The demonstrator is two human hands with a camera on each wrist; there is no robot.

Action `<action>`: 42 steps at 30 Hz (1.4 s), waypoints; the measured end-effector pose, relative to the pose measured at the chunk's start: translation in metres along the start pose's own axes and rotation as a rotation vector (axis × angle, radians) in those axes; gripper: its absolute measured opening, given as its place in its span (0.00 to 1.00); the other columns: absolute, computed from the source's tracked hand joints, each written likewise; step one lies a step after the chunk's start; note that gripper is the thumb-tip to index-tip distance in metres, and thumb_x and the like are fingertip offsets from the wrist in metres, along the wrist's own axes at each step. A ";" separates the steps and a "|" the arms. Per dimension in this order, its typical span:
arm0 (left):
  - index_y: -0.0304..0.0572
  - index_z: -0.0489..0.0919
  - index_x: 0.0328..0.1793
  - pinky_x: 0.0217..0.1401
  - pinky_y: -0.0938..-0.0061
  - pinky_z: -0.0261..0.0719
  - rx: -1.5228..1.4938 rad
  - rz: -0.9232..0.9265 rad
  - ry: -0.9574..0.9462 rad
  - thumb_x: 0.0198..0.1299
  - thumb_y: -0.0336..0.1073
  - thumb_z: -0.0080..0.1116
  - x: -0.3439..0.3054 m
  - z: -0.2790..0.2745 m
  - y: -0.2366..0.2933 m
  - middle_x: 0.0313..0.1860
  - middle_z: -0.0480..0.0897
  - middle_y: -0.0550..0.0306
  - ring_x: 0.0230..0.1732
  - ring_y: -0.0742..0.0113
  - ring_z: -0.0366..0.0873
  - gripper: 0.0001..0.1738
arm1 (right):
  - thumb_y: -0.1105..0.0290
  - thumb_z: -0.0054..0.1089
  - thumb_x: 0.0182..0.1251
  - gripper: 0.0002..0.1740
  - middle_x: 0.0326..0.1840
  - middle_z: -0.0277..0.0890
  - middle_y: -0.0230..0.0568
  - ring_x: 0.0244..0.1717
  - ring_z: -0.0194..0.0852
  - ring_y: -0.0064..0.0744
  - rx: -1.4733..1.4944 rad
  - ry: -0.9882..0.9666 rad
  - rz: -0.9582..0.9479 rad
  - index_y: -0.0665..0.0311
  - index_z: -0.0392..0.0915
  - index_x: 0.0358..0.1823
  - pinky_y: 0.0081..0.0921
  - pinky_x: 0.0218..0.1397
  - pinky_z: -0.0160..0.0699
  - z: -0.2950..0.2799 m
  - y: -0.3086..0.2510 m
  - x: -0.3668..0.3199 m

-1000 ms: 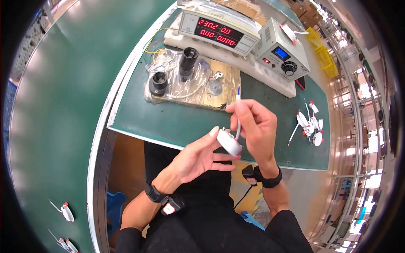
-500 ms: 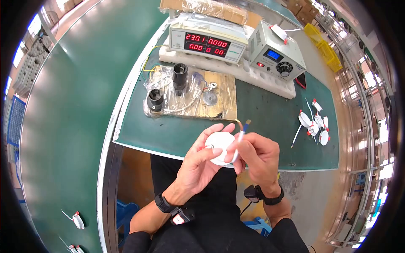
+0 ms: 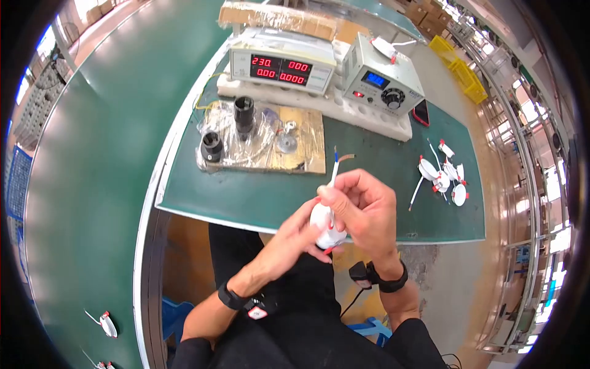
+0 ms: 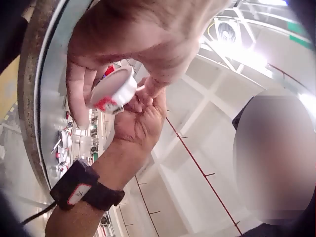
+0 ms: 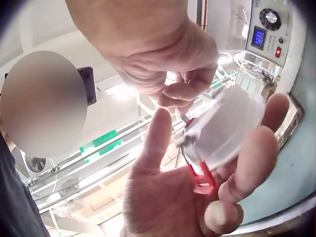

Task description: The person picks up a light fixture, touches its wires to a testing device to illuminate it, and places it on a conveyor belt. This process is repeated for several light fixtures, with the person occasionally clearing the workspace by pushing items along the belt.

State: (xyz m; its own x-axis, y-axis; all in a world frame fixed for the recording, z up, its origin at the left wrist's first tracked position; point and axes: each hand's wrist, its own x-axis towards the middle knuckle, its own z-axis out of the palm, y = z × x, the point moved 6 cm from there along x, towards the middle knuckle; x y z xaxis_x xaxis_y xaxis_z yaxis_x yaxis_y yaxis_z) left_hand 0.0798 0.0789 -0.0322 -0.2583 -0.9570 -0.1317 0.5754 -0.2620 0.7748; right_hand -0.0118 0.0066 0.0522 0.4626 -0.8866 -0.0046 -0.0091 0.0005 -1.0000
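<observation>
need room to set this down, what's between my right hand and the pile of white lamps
Head view: only bare green mat between the right hand and the pile of white lamps, apart from one thin white lead trailing from the pile.

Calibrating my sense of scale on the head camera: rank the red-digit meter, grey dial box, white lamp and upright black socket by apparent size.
Largest: red-digit meter and grey dial box, too alike to split.
Next: white lamp, partly covered and nearest the camera, so it looks bigger than it is.
Smallest: upright black socket.
</observation>
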 end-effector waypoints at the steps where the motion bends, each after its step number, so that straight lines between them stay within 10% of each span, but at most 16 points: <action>1: 0.42 0.53 0.86 0.47 0.69 0.88 0.068 0.024 0.053 0.75 0.51 0.58 -0.004 0.008 0.006 0.58 0.81 0.52 0.56 0.64 0.82 0.42 | 0.69 0.72 0.70 0.10 0.28 0.79 0.26 0.23 0.69 0.07 -0.008 0.019 -0.020 0.68 0.80 0.41 0.10 0.24 0.66 -0.001 0.006 0.001; 7: 0.35 0.84 0.60 0.36 0.83 0.75 0.301 0.374 0.464 0.76 0.42 0.59 -0.019 -0.013 0.069 0.38 0.83 0.64 0.35 0.82 0.76 0.18 | 0.72 0.74 0.67 0.09 0.26 0.79 0.25 0.22 0.66 0.05 -0.122 0.046 0.035 0.67 0.80 0.36 0.11 0.22 0.59 -0.003 0.009 -0.001; 13: 0.40 0.83 0.37 0.17 0.83 0.69 0.209 0.216 0.327 0.76 0.44 0.59 0.011 -0.016 0.088 0.27 0.82 0.64 0.17 0.80 0.73 0.17 | 0.76 0.71 0.66 0.07 0.23 0.76 0.23 0.20 0.65 0.05 -0.373 -0.025 -0.089 0.67 0.79 0.35 0.13 0.20 0.60 0.006 -0.002 -0.008; 22: 0.44 0.83 0.41 0.32 0.82 0.76 -0.125 0.080 0.129 0.77 0.45 0.57 0.027 -0.023 0.034 0.35 0.84 0.65 0.33 0.80 0.79 0.15 | 0.68 0.64 0.76 0.09 0.25 0.77 0.26 0.21 0.72 0.11 -0.018 -0.249 0.199 0.67 0.84 0.46 0.14 0.22 0.66 -0.012 0.020 -0.009; 24: 0.41 0.85 0.47 0.37 0.76 0.78 0.145 0.098 0.173 0.75 0.41 0.59 0.028 -0.030 0.034 0.38 0.85 0.63 0.38 0.75 0.81 0.12 | 0.69 0.65 0.74 0.08 0.24 0.78 0.26 0.20 0.69 0.09 -0.111 -0.192 0.189 0.68 0.85 0.40 0.14 0.22 0.64 -0.009 0.018 -0.008; 27: 0.41 0.86 0.54 0.46 0.70 0.79 1.129 0.764 0.651 0.65 0.34 0.67 0.005 -0.029 0.093 0.48 0.85 0.53 0.48 0.61 0.81 0.13 | 0.72 0.68 0.70 0.07 0.21 0.77 0.24 0.19 0.64 0.07 -0.217 -0.106 0.133 0.68 0.84 0.34 0.14 0.21 0.59 -0.009 0.016 -0.008; 31: 0.39 0.88 0.42 0.47 0.72 0.77 1.226 0.848 0.447 0.65 0.34 0.68 -0.005 0.006 0.111 0.46 0.85 0.53 0.45 0.62 0.81 0.06 | 0.75 0.69 0.68 0.07 0.20 0.77 0.23 0.19 0.64 0.06 -0.360 -0.064 0.018 0.70 0.83 0.32 0.14 0.21 0.57 -0.005 0.013 -0.008; 35: 0.38 0.87 0.39 0.46 0.72 0.76 0.867 0.505 0.500 0.68 0.38 0.67 0.006 -0.020 0.088 0.36 0.85 0.61 0.38 0.71 0.80 0.10 | 0.77 0.70 0.67 0.06 0.20 0.77 0.23 0.20 0.65 0.05 -0.449 -0.032 -0.143 0.71 0.84 0.32 0.13 0.21 0.57 0.003 0.009 -0.010; 40: 0.33 0.85 0.50 0.49 0.76 0.81 -0.272 -0.091 0.274 0.75 0.42 0.58 0.025 -0.033 0.020 0.44 0.87 0.57 0.45 0.71 0.84 0.17 | 0.75 0.70 0.66 0.06 0.18 0.77 0.30 0.19 0.69 0.10 -0.380 -0.010 -0.175 0.71 0.85 0.32 0.18 0.21 0.64 0.008 0.014 -0.012; 42: 0.32 0.84 0.54 0.53 0.74 0.81 -0.287 -0.026 0.234 0.77 0.43 0.55 0.020 -0.019 0.024 0.48 0.88 0.55 0.49 0.69 0.85 0.19 | 0.75 0.70 0.66 0.06 0.19 0.77 0.28 0.18 0.68 0.09 -0.264 -0.016 -0.104 0.71 0.85 0.33 0.17 0.21 0.63 0.008 0.020 -0.010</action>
State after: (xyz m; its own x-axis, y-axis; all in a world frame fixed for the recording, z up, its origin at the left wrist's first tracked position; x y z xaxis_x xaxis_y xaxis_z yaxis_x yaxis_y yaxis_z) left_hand 0.1026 0.0511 -0.0282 -0.1105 -0.9433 -0.3130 0.7740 -0.2792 0.5683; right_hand -0.0097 0.0193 0.0321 0.4868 -0.8682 0.0961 -0.1905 -0.2129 -0.9583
